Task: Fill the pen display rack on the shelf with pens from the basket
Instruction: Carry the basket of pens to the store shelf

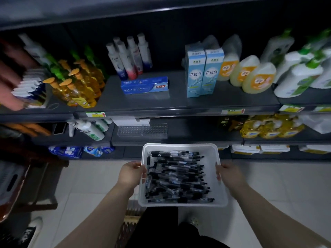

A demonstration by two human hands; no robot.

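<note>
A white plastic basket point(221, 185) full of several black pens point(176, 178) is held out in front of me, just below the shelf edge. My left hand point(131, 174) grips its left rim and my right hand point(228, 176) grips its right rim. On the lower shelf straight ahead lies a clear pen display rack point(142, 130) with rows of holes; no pens show in it.
The upper shelf point(179, 104) carries yellow pump bottles point(78, 85), toothpaste boxes point(144, 85), light blue cartons point(204, 72) and detergent jugs point(250, 74). Another person's blurred hand point(10, 81) reaches in at the far left. A stool or crate point(32, 183) stands on the floor at left.
</note>
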